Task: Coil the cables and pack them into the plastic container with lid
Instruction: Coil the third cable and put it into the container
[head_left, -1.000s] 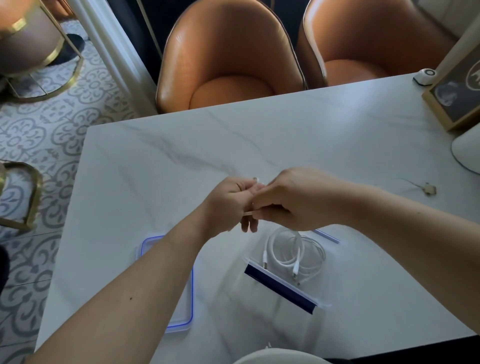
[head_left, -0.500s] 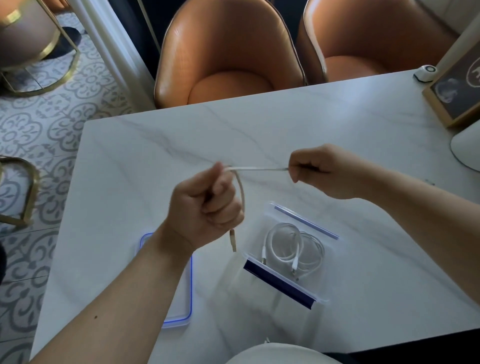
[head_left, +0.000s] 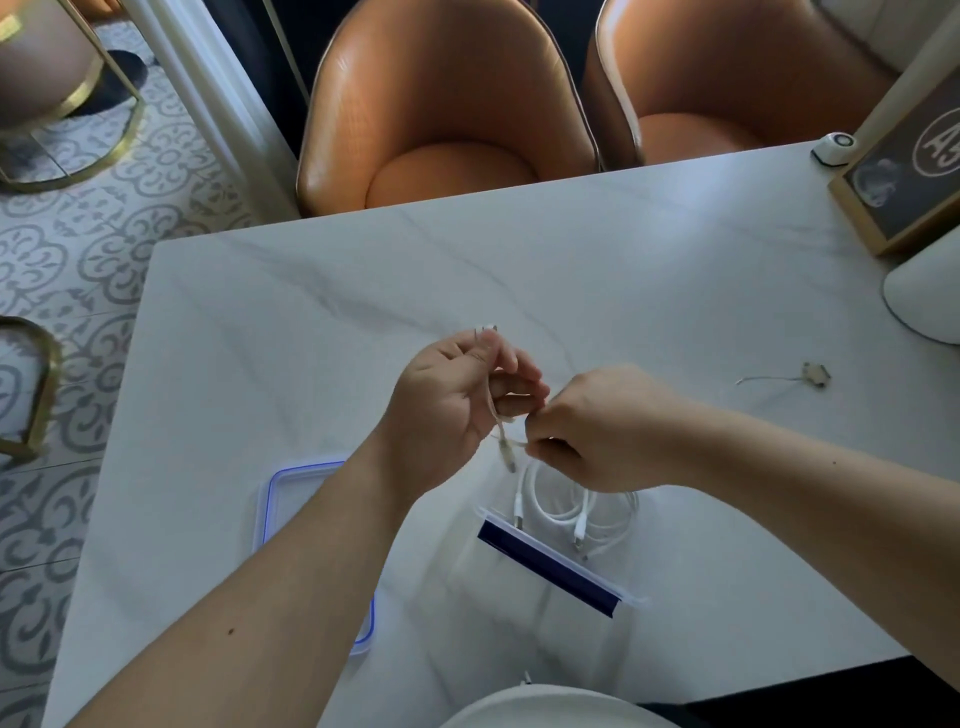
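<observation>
Cable (head_left: 497, 415) pinched between left hand (head_left: 452, 410) and right hand (head_left: 597, 431) fingers.

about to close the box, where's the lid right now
Head view: the blue-rimmed lid lies on the table at lower left, partly under the left forearm, left of the clear container holding a coiled white cable.

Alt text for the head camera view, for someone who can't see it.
The left hand holds a short looped cable and the right hand pinches it, over a marble table. Beneath them, a clear container holds a coiled white cable.
</observation>
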